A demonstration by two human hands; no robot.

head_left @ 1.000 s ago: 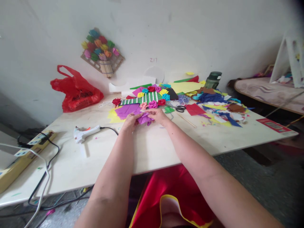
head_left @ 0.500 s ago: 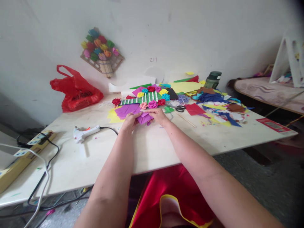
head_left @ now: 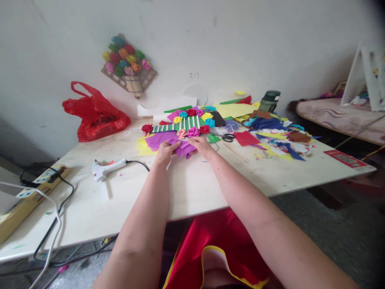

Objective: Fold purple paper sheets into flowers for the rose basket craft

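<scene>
Between my two hands is a piece of purple crepe paper (head_left: 185, 149), held above the table's middle. My left hand (head_left: 166, 152) pinches its left side between thumb and fingers. On the other side my right hand (head_left: 201, 146) grips the paper's right edge, thumb on top. Larger purple sheets (head_left: 159, 140) lie just beyond my left hand, over a yellow sheet (head_left: 143, 146). Right behind the hands rests a green guitar-shaped piece (head_left: 176, 125) with white strips, edged with colourful paper roses (head_left: 193, 132).
A white glue gun (head_left: 110, 168) lies to the left, near a power strip (head_left: 39, 194) with cables. Black scissors (head_left: 228, 137), a wooden stick (head_left: 236, 151) and a heap of paper scraps (head_left: 279, 134) are on the right. A red bag (head_left: 98, 116) and a dark bottle (head_left: 270, 101) stand at the back.
My hands have drawn slightly apart, and the purple paper between them lies more spread out. Things on the table stay where they were.
</scene>
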